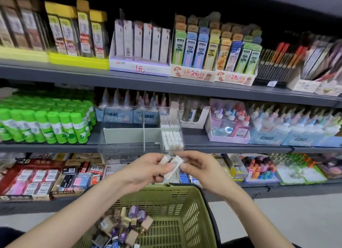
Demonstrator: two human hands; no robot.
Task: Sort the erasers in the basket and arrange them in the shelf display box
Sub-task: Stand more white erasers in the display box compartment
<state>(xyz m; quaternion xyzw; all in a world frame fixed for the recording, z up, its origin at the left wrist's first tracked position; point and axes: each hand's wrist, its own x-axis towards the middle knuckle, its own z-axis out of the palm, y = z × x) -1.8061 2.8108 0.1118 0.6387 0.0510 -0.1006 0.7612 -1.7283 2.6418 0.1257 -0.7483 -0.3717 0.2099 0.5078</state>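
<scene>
Aligning erasers [172, 166] before loading
The left grip [148, 171] and right grip [202, 172] pinch them, likely squaring them for the box [122, 136].

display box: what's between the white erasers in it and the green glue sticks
In the head view, only the display box's own two eraser-free compartments, split by a clear divider.
</scene>
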